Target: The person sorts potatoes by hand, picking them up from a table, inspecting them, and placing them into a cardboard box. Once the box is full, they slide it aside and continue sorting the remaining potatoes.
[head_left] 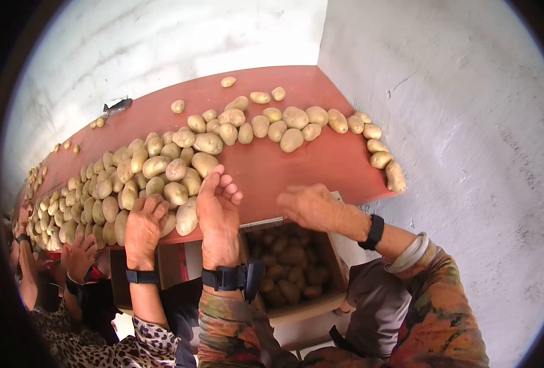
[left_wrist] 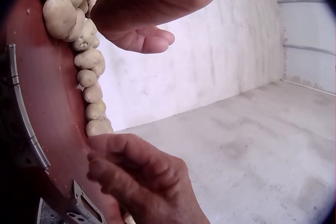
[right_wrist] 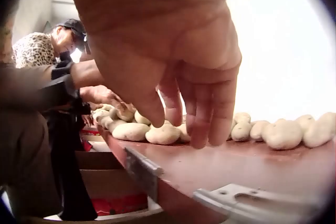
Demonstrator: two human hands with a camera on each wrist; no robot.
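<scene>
Smooth red table (head_left: 284,175), lumpy potatoes (head_left: 207,143) by L hand (head_left: 218,207).

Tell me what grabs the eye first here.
A long heap of pale potatoes covers the red table, trailing off left along the white wall. At the near edge the left hand sits beside the heap and the right hand hangs open over bare tabletop, with a cardboard box of more potatoes just below.
</scene>
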